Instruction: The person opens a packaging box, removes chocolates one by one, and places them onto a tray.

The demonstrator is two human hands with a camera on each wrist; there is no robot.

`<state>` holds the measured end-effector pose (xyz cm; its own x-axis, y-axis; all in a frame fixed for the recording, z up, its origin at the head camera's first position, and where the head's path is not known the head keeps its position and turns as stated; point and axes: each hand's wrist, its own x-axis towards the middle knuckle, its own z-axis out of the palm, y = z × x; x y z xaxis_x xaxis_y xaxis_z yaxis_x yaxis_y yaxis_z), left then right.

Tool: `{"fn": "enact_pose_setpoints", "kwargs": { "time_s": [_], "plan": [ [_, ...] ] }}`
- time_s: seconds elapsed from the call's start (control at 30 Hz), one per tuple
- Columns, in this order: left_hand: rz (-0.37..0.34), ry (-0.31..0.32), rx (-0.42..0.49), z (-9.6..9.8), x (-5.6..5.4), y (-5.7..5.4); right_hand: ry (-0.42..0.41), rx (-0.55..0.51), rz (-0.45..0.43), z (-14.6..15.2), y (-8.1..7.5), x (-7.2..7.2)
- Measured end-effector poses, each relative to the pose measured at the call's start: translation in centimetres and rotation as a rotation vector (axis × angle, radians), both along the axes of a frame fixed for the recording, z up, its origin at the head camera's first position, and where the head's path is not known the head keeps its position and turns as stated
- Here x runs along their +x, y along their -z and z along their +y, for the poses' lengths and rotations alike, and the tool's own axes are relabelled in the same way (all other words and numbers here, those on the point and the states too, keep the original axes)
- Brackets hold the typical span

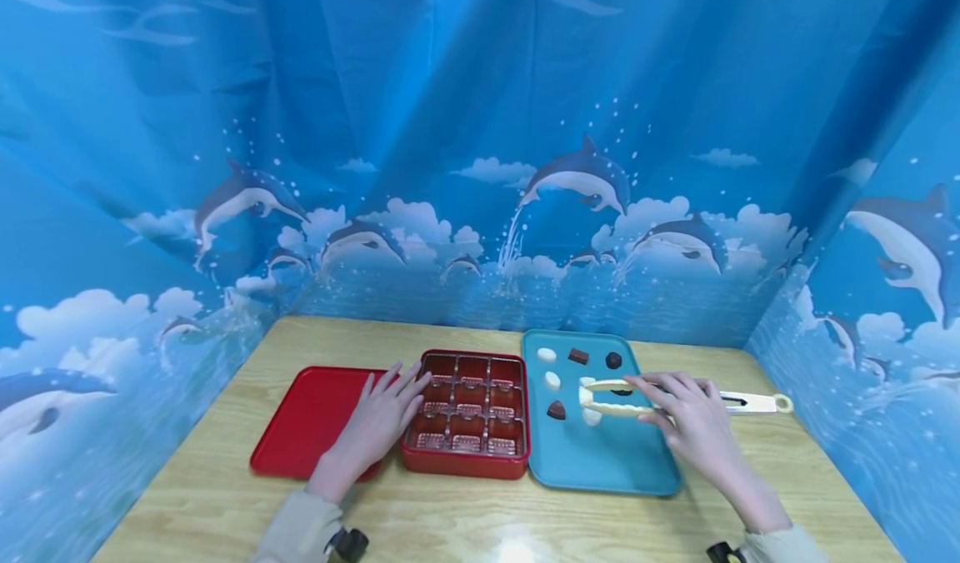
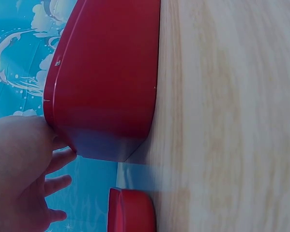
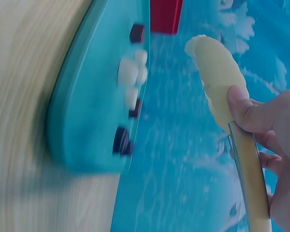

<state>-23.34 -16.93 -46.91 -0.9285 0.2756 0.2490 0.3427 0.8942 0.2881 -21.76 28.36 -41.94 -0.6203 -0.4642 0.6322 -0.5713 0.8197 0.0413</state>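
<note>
My left hand, fingers spread and fairly straight, rests at the left rim of a red box. Inside the box is a clear insert split into several bare compartments. My right hand grips a pair of cream-tipped tongs with a metal handle, above the blue tray. A small white piece shows at the tong tips in the right wrist view. White chocolate-like pieces and dark ones, such as a wedge-shaped chocolate and a round chocolate, lie on the tray.
A flat red lid or tray lies left of the box, partly under the left forearm in the head view. The box stands close beside the blue tray on a wooden table. A dolphin-print curtain encloses the back and sides.
</note>
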Motion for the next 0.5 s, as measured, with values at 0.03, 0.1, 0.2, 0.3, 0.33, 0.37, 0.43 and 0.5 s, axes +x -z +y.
{"fn": "enact_pose_setpoints", "kwargs": {
  "time_s": [0.03, 0.1, 0.2, 0.3, 0.33, 0.37, 0.43, 0.5],
  "plan": [
    [-0.002, -0.002, -0.001, 0.0, 0.0, 0.0, 0.010, 0.002, 0.000, 0.6, 0.0, 0.0],
    [-0.008, -0.006, -0.002, 0.0, 0.0, 0.0, 0.039, 0.015, 0.002, 1.6, 0.1, 0.1],
    [-0.007, -0.010, -0.003, 0.0, 0.0, 0.0, 0.094, 0.049, -0.018, 2.9, 0.4, 0.3],
    [0.000, -0.010, -0.003, 0.0, 0.0, 0.0, 0.142, 0.089, -0.056, 4.0, 0.8, 0.4],
    [0.004, -0.010, -0.003, 0.0, 0.0, 0.0, 0.154, 0.101, -0.068, 4.2, 0.9, 0.4],
    [0.005, -0.009, -0.004, 0.0, 0.0, 0.0, 0.164, 0.111, -0.078, 4.5, 1.0, 0.5],
    [0.006, -0.006, -0.005, 0.0, 0.0, 0.0, 0.177, 0.126, -0.094, 4.9, 1.2, 0.5],
    [0.006, -0.003, -0.004, 0.0, 0.0, 0.0, 0.183, 0.138, -0.106, 5.1, 1.4, 0.5]
  ]
}}
